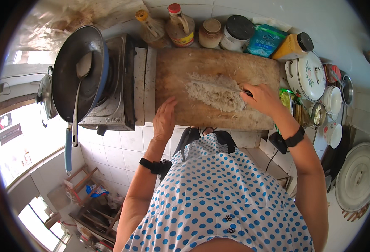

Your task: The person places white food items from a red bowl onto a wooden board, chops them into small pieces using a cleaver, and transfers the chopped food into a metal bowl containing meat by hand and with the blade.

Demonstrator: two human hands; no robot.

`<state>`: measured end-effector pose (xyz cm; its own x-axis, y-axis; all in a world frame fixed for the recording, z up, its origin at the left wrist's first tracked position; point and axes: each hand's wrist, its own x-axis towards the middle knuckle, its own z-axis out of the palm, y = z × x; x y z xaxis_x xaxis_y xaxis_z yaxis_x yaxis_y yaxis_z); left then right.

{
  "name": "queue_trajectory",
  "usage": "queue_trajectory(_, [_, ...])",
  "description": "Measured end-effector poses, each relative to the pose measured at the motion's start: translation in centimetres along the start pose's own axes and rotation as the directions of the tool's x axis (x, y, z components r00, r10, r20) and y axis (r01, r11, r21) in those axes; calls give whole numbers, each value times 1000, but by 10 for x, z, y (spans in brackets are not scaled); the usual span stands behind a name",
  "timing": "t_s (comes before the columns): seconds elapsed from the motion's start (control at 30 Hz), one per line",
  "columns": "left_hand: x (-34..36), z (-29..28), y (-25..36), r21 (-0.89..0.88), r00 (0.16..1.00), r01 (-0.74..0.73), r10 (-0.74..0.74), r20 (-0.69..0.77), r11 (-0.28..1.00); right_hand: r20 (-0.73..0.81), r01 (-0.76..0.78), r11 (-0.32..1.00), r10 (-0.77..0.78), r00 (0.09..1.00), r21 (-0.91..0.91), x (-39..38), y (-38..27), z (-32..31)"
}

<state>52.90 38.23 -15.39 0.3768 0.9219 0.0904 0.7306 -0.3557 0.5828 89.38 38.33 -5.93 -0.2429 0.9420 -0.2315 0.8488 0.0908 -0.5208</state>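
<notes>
A thick wooden cutting board (176,65) lies in front of me, with a loose heap of finely chopped whitish food (212,96) at its middle; its kind I cannot make out. My right hand (261,100) is closed round the dark handle of a kitchen knife (225,86). The thin blade points left across the heap and is hard to see against it. At the board's near left corner rests my left hand (165,119), fingers stretched out, holding nothing and apart from the food.
Left of the board, a gas stove (120,92) bears a tilted dark wok (71,80) with a metal spatula (83,67) in it. Bottles and jars (212,33) line the wall behind. To the right stand a white lidded pot (309,77) and several bowls (333,101).
</notes>
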Motion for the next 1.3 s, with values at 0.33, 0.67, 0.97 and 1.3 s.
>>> queue_trajectory(0.33, [-3,1,0,13,1000,14,-14,23,1000,-127,-60,993,73,989,103,-39,-3,55])
queue_trajectory(0.67, [-3,0,2,-3,1000,-7,7,3,1000,-159,-159,974,185,970,164,-41,-6,46])
queue_trajectory(0.97, [-5,1,3,2,1000,-16,16,5,1000,-205,-45,997,56,977,57,-49,-4,53])
queue_trajectory(1.3, [-5,4,1,22,1000,3,-3,8,1000,-204,-174,959,221,954,224,-59,3,46])
